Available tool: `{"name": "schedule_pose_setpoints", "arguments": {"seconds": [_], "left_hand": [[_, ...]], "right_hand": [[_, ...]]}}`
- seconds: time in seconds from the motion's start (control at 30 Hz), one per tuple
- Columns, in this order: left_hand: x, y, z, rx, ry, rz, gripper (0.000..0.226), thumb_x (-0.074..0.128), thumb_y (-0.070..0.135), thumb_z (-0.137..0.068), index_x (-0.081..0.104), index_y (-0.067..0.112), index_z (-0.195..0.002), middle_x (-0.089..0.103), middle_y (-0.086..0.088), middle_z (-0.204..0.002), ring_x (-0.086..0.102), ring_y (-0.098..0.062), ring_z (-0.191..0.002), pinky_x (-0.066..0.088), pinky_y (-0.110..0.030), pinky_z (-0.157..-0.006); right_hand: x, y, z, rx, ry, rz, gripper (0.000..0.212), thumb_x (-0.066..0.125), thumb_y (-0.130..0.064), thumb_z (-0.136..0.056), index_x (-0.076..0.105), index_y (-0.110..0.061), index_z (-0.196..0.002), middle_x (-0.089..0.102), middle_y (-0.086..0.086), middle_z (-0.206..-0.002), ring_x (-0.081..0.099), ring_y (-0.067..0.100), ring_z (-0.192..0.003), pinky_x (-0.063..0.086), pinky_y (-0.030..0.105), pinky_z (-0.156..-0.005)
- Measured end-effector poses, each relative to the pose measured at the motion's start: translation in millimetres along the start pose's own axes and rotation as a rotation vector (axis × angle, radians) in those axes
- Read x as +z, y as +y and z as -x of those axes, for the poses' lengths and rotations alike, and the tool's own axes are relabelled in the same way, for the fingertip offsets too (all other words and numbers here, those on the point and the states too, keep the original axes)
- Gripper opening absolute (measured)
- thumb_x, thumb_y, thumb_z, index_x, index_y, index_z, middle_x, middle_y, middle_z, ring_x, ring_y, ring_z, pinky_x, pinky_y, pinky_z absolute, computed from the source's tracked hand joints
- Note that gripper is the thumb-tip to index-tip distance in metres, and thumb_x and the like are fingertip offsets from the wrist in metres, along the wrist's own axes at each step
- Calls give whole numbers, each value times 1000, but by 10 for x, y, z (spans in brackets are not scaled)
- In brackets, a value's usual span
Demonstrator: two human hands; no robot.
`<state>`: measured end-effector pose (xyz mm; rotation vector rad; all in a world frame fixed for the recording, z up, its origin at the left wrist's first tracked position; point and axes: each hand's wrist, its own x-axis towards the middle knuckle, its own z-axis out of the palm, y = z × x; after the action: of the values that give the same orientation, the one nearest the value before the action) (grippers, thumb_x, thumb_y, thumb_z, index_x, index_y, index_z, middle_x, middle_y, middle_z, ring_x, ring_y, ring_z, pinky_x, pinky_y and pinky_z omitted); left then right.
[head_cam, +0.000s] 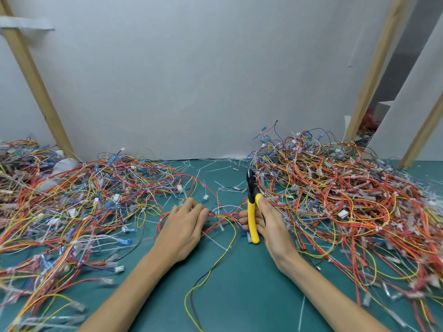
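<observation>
L hand (184, 224) pinches 1 wire bundle (224, 214); R hand (269, 224) grips 1 cutter (251, 207).

Yellow-handled black cutters (253, 207); teal mat (239, 283); red, yellow wires (335, 200).

- Cutters (251, 208): glossy yellow plastic handles, dull black metal head.
- Wire bundle (225, 214): smooth, slightly shiny plastic insulation.
- Cable ties (217, 169): thin, translucent white plastic.
- Tabletop (239, 283): smooth, matt green mat.
- Wall panel (191, 80): matt grey board.
- Battens (36, 80): bare, unvarnished wood.
</observation>
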<state>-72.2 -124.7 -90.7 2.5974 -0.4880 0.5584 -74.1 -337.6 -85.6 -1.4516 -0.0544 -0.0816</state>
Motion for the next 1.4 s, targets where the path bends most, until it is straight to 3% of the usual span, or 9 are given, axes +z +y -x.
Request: {"name": "schedule_pose_setpoints", "arguments": {"seconds": [0.17,0.27,0.37,0.57,0.63,0.77,1.0,1.17,1.4], "left_hand": [[13,8,-23,-97,45,122,30,38,44,-100,56,26,-84,48,14,-92,46,-7,-75,31,-31,-80],[18,20,-22,-97,5,121,24,50,50,-93,55,28,-85,51,15,-69,49,-2,-68,30,-27,-74],[4,7,-21,-83,-36,198,13,58,41,-92,54,30,-87,50,16,-61,51,2,-68,29,-17,-62],[9,62,13,-82,27,316,11,69,25,-86,63,27,-94,50,12,-57,51,-7,-61,34,-11,-58],[18,100,23,-95,65,382,13,72,22,-85,65,28,-93,49,13,-56,50,-8,-59,35,-12,-57],[42,127,14,-118,45,427,11,73,26,-85,62,27,-90,52,17,-60,44,-7,-56,35,-14,-56],[45,111,15,-165,5,409,33,47,56,-93,57,27,-80,58,-6,-65,44,-10,-56,39,-27,-62],[49,121,-4,-172,25,369,27,61,49,-89,55,24,-80,50,17,-57,44,-4,-54,33,-16,-56],[62,110,-2,-135,73,314,26,70,46,-83,55,25,-85,51,12,-62,48,0,-57,29,-15,-59]], "right_hand": [[17,10,-6,-36,-5,67,53,45,-59,-87,63,-11,-99,73,10,-91,71,23,-85,58,38,-79],[12,37,-23,-33,-13,79,54,44,-59,-87,64,-11,-99,74,10,-91,71,23,-84,59,38,-77],[0,48,-44,-13,-4,61,55,44,-59,-87,64,-8,-96,73,10,-86,69,22,-78,57,38,-72],[-16,61,-53,-25,-15,91,51,45,-62,-86,63,-14,-95,73,7,-86,69,21,-78,56,46,-66],[-20,55,-50,-31,-17,101,51,46,-62,-85,62,-14,-96,72,6,-86,68,20,-77,53,43,-63],[-30,30,-62,-5,-16,96,58,44,-63,-84,61,-9,-100,73,7,-86,68,21,-76,56,41,-66],[-29,20,-70,5,-4,79,48,39,-43,-102,60,0,-104,73,14,-89,68,23,-77,57,40,-71],[-22,40,-67,-10,-7,54,45,39,-39,-103,60,1,-103,73,13,-87,70,24,-78,58,32,-72],[-32,41,-56,-9,-39,-4,41,41,-39,-102,60,-2,-102,72,12,-85,70,25,-79,58,35,-78]]}}
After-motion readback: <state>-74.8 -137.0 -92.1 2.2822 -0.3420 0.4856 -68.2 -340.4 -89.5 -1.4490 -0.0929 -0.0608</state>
